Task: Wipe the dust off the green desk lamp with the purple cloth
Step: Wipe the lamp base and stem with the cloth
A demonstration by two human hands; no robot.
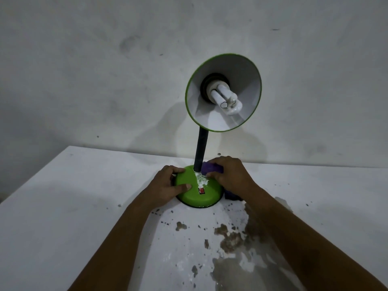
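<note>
The green desk lamp (201,196) stands upright near the back of the white table, with a round green base, a black neck and a green-rimmed shade with a white bulb tilted toward me. White dust (201,181) lies on the base around the foot of the neck, above a small red switch. My left hand (168,185) grips the left side of the base, thumb on top. My right hand (230,175) presses the purple cloth (212,167) onto the right side of the base beside the neck. The hand covers most of the cloth.
The white table (84,196) is chipped and stained brown in front of the lamp, toward the lower right. A grey marked wall (105,70) rises directly behind the table. The table's left edge runs diagonally at the left.
</note>
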